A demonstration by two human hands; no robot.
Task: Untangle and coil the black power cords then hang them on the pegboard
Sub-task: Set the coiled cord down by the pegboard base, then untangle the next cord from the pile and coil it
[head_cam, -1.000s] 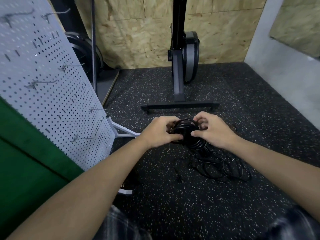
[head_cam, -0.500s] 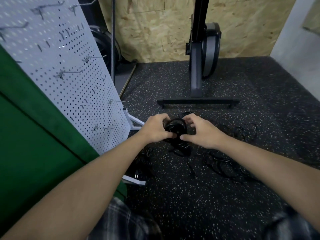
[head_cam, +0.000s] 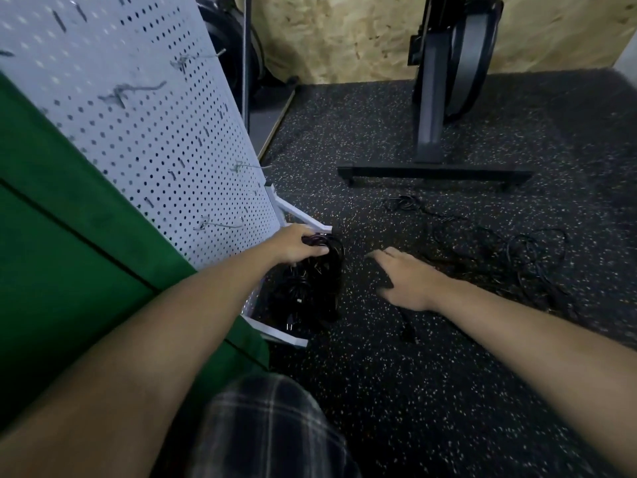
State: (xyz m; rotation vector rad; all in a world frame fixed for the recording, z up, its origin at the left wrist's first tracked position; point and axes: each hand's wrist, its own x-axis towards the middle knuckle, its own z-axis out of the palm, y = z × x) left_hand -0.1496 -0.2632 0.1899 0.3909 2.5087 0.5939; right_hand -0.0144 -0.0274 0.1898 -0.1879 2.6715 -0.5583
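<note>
My left hand point(head_cam: 295, 243) grips a coiled black power cord point(head_cam: 327, 251) low beside the foot of the white pegboard point(head_cam: 144, 132). Below it a heap of more black cord point(head_cam: 303, 294) lies between the pegboard's feet. My right hand point(head_cam: 405, 281) hovers open over the speckled floor, fingers spread, holding nothing. A loose tangle of black cords point(head_cam: 517, 250) sprawls on the floor to the right. Grey metal hooks point(head_cam: 220, 224) stick out of the pegboard.
A green panel point(head_cam: 69, 253) stands at the left behind the pegboard. An exercise machine with a black floor bar point(head_cam: 434, 172) stands ahead against an OSB wall point(head_cam: 344, 32). A plug end point(head_cam: 408, 334) lies on the floor near my right wrist.
Both hands held the coil together before. Now my right hand has let go and opened, and my left hand has carried the coil left toward the pegboard's base. The view tilted down.
</note>
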